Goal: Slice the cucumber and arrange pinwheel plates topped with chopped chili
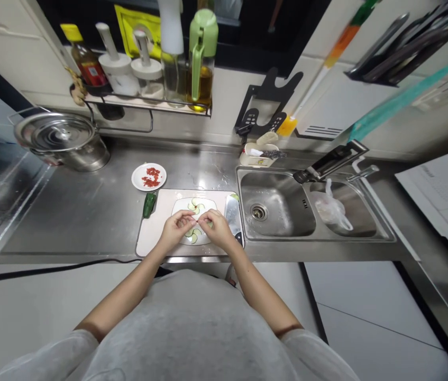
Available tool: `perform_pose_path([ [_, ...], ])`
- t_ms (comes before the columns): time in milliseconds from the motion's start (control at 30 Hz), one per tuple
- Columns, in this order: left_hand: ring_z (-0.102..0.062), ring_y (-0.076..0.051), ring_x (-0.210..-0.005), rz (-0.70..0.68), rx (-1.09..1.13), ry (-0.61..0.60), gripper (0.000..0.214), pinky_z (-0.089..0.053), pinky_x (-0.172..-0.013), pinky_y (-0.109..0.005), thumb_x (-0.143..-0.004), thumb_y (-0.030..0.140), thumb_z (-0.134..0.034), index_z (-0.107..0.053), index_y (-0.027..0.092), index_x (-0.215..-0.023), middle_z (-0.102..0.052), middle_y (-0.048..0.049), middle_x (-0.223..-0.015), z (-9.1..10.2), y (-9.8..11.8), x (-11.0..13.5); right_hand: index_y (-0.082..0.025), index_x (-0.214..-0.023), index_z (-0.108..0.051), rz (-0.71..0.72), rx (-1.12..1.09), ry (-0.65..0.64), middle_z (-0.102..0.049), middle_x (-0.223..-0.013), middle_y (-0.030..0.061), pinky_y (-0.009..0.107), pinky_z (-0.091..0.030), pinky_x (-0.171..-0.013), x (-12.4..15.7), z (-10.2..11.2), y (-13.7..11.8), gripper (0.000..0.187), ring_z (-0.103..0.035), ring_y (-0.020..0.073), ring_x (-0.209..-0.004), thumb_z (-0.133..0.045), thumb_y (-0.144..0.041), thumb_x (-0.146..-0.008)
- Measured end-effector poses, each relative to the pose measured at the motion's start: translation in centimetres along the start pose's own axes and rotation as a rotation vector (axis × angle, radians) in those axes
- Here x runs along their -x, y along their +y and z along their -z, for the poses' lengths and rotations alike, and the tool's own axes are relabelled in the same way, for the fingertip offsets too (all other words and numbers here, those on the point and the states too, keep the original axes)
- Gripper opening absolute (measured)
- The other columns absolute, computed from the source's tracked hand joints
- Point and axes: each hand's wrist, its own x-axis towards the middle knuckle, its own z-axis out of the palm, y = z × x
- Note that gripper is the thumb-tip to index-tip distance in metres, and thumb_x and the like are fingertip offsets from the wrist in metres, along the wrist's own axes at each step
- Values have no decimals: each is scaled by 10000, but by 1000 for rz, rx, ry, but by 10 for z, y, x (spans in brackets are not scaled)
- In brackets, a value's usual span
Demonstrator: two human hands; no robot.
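Note:
Both hands meet over a white plate (180, 205) that lies on a pale cutting board (152, 233). Thin green slices (194, 205) are arranged on the plate. My left hand (176, 228) has its fingers pinched together at the plate's middle, and my right hand (216, 226) pinches toward it from the right. What the fingertips hold is too small to name, perhaps a slice. A cleaver (232, 212) lies on the board's right edge, just beside my right hand. A green vegetable end (149, 204) rests off the board's left side.
A small plate of chopped red pieces (149, 177) sits behind the board. A double sink (275, 203) with a faucet (329, 161) and a plastic bag (330, 209) is to the right. A lidded steel pot (61, 138) stands far left, below a rack of condiment bottles (148, 100).

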Motion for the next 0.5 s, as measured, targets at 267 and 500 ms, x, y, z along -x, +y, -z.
perform_pose_path([
  [267, -543, -184, -783, -34, -552, 101, 183, -396, -783, -313, -809, 340, -585, -683, 217, -903, -676, -36, -870, 20, -24, 10, -191, -763, -629, -98, 246, -103, -589, -770, 14, 299, -284, -787, 20, -35, 15, 163, -464, 166, -809, -527, -242, -879],
  [500, -528, -246, -965, 64, -792, -29, 161, -318, -870, -377, -825, 359, -587, -668, 252, -914, -654, -50, -942, 4, -33, 18, -180, -773, -624, -110, 347, -145, -585, -771, 20, 319, -237, -781, 24, -48, 18, 188, -436, 179, -830, -502, -254, -897],
])
